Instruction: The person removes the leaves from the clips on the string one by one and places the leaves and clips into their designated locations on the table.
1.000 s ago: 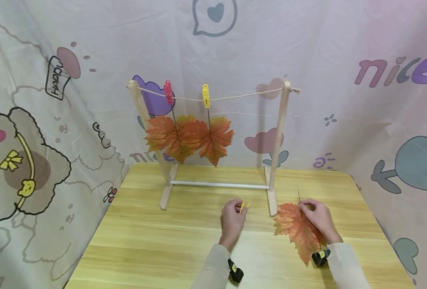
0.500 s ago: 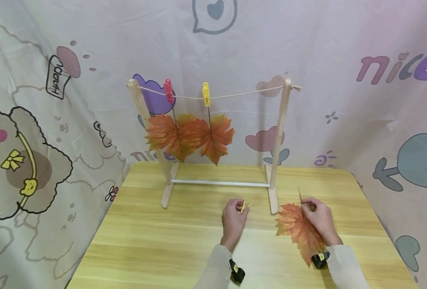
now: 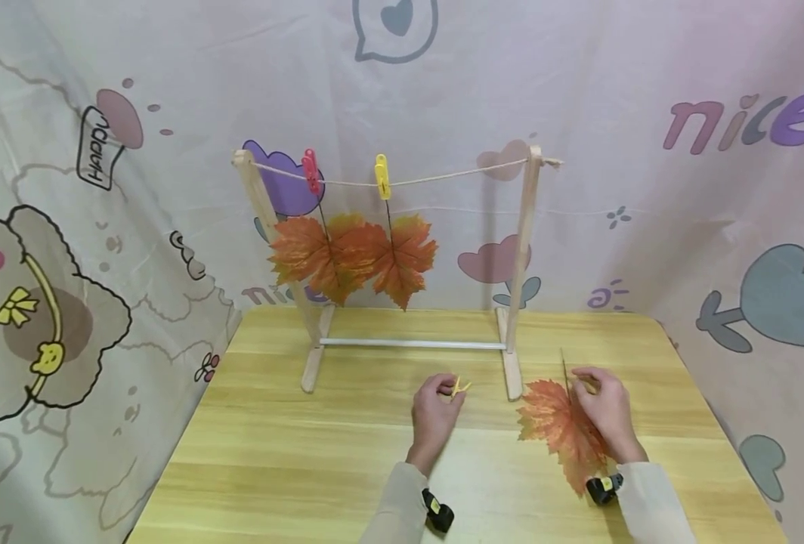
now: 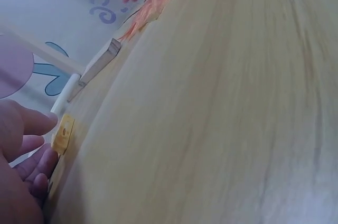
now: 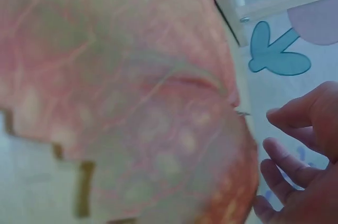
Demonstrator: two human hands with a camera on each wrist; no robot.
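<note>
My left hand (image 3: 436,415) pinches a small yellow clothespin (image 3: 459,388) low over the table, in front of the rack. In the left wrist view the clothespin (image 4: 63,133) sits at the tips of thumb and fingers. An orange-red artificial maple leaf (image 3: 558,427) lies at the right, its thin dark stem (image 3: 564,366) pointing away from me. Beside that stem is my right hand (image 3: 606,412), thumb and fingers apart. The right wrist view shows these loosely bent fingers (image 5: 296,168) holding nothing, with the blurred leaf (image 5: 132,102) filling the left side.
A wooden rack (image 3: 526,219) with a string line (image 3: 456,175) stands at the back. From the line hang two similar leaves (image 3: 402,257), one by a pink clothespin (image 3: 310,172), the other by a yellow clothespin (image 3: 382,177). A printed cloth (image 3: 579,75) surrounds the table (image 3: 273,453).
My right hand has let go of the leaf's stem and drawn slightly to the right, its fingers parting. The left hand keeps the clothespin in nearly the same place.
</note>
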